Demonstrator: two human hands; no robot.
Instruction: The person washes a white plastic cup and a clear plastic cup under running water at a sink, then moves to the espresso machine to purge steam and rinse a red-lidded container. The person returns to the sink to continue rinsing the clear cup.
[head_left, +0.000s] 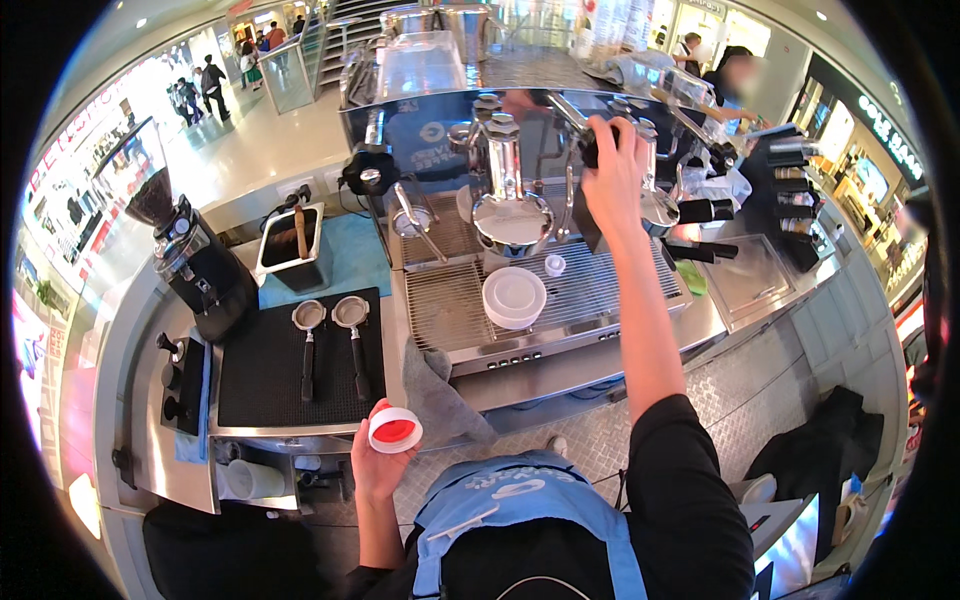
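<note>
My left hand (pixel 376 465) is closed around a small white-rimmed cup (pixel 395 430) with red showing in it, low in front of the counter. My right arm reaches up to the espresso machine (pixel 470 345), where my right hand (pixel 614 172) grips a black knob (pixel 588 152) on its upper right. Just left of that hand is a chrome group head (pixel 510 218). Below it, a stack of white saucers (pixel 514 297) and a tiny white cup (pixel 554 264) stand on the drip tray (pixel 445 305).
Two portafilters (pixel 308 345) lie on a black mat (pixel 255 370) at the left, near a coffee grinder (pixel 200 275) and a knock box (pixel 292 250). A grey cloth (pixel 440 395) hangs over the counter edge. Another person (pixel 735 85) stands behind the machine at right.
</note>
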